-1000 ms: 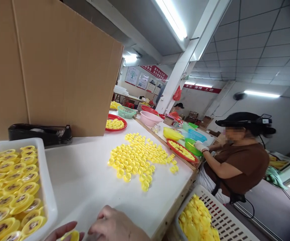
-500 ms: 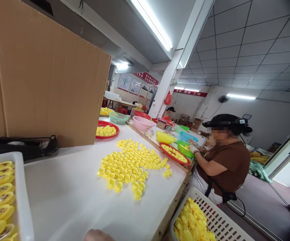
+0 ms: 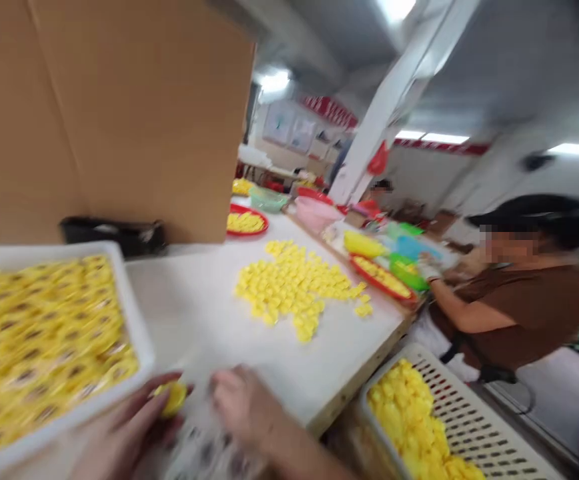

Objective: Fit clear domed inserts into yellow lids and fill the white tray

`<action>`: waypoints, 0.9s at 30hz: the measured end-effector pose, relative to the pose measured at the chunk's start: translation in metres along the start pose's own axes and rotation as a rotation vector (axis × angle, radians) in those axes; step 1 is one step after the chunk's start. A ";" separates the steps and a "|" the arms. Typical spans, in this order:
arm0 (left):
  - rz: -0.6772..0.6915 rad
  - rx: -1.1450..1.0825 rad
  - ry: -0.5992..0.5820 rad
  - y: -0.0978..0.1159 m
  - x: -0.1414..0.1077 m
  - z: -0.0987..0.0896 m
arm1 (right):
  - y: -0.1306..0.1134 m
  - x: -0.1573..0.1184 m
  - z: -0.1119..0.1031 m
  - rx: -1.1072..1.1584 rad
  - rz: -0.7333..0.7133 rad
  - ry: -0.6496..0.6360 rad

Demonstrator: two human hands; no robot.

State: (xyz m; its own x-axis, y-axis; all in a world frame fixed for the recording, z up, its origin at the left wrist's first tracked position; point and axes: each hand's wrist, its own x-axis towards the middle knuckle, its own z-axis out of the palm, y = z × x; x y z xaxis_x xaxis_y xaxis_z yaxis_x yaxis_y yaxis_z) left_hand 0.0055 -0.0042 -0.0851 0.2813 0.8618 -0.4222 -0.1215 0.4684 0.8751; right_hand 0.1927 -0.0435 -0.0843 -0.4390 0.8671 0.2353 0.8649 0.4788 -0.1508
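Ceiling lights (image 3: 444, 138) shine on a long white counter (image 3: 194, 313) in a crowded workroom, with a tall cardboard sheet (image 3: 109, 120) standing along its far side. At right, a seated co-worker (image 3: 519, 313) in a brown shirt works beside a red tray (image 3: 382, 280). Nearest the camera, a white tray (image 3: 132, 313) lies packed with printed yellow caps (image 3: 44, 333), and a white slotted basket (image 3: 462, 407) sits heaped with more below the counter's edge. Loose caps (image 3: 294, 287) spread across the counter. The left hand (image 3: 119, 427) grasps a single yellow cap (image 3: 173, 398) just off the white tray's corner. The right hand (image 3: 244, 403) lies over a translucent, marked sheet (image 3: 204, 440), though whether it grips cannot be told. A firm pinch at the rim would likely guard against a slip. Motion blur hides the cap's face and what the sheet is.
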 end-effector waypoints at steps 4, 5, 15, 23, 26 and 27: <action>0.014 -0.072 -0.031 0.007 -0.009 -0.002 | 0.012 -0.006 0.007 0.240 0.121 0.073; 0.003 -0.074 -0.062 0.010 -0.009 -0.001 | 0.012 -0.007 0.007 0.290 0.117 0.076; -0.041 -0.196 -0.187 0.016 -0.011 -0.003 | -0.052 -0.007 -0.023 0.262 -0.188 -0.138; -0.061 -0.092 -0.096 0.013 -0.004 -0.006 | -0.071 0.010 0.003 0.025 -0.352 -0.160; -0.058 -0.126 -0.133 0.010 -0.004 -0.006 | -0.054 0.000 0.004 -0.004 -0.293 -0.154; -0.059 -0.152 -0.147 0.009 -0.004 -0.005 | -0.047 -0.004 0.002 -0.006 -0.267 -0.153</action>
State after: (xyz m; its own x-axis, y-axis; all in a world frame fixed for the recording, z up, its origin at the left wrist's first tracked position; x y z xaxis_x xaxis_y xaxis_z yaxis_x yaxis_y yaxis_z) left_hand -0.0018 -0.0020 -0.0765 0.4268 0.7993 -0.4232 -0.2394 0.5511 0.7994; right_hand 0.1534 -0.0690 -0.0805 -0.6824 0.7212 0.1187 0.7149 0.6924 -0.0972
